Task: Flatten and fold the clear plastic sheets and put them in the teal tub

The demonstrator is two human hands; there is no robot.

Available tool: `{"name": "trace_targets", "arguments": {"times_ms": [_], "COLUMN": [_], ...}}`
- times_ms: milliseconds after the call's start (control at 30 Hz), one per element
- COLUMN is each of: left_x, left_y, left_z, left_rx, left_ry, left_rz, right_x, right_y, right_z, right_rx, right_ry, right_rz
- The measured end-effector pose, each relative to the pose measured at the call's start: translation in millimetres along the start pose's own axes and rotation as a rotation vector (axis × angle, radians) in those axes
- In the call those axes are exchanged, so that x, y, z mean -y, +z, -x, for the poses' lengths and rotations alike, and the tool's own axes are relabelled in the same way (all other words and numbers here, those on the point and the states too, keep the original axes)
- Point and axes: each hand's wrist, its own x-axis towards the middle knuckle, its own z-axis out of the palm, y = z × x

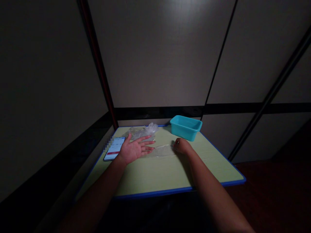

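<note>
Now clear bag (pixel 163 151) lies btwn L hand (pixel 133 150), fingers apart, & R hand (pixel 182 146), pinching its end.

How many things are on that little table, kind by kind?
Teal bin: 1
Phone: 1
Crumpled heap of clear plastic: 1 (how many pieces it holds, I cannot tell)
Flat piece of clear plastic: 1
Total: 4

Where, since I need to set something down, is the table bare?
The table is bare at front middle, between left forearm, right forearm, flat bag and front edge; and at right, between right forearm, tub and right edge. A smaller gap separates tub and crumpled bag. Back left is crowded: phone, left hand, that bag.
</note>
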Motion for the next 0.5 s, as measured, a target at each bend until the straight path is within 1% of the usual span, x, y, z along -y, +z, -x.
{"name": "trace_targets", "arguments": {"times_ms": [133,167,233,267,333,433,500], "left_x": [3.8,6.0,12.3,16.3,25.4,37.9,42.9], "left_y": [-6.5,-6.5,-4.6,-3.1,-0.4,0.9,0.3], "left_z": [-6.3,-7.3,-8.3,-8.5,-8.5,-9.5,-10.5], "left_rx": [-0.330,-0.384,-0.426,-0.421,-0.354,-0.209,-0.156], "left_ry": [0.171,0.197,0.247,0.276,0.293,0.173,0.058], "left_rz": [-0.234,-0.321,-0.553,-0.697,-0.996,-1.303,-1.457], "right_x": [3.0,3.7,4.7,5.0,5.3,5.6,6.0], "right_y": [-4.4,-5.5,-6.9,-7.3,-7.0,-5.7,-5.3], "right_z": [3.2,4.0,5.3,5.7,6.0,5.2,4.6], "right_rx": [0.001,0.003,0.008,0.009,0.005,0.002,0.001], "right_ry": [-0.014,-0.015,-0.014,-0.012,-0.007,0.001,-0.005], "right_rz": [0.003,0.005,0.007,0.009,0.012,0.016,0.017]}}
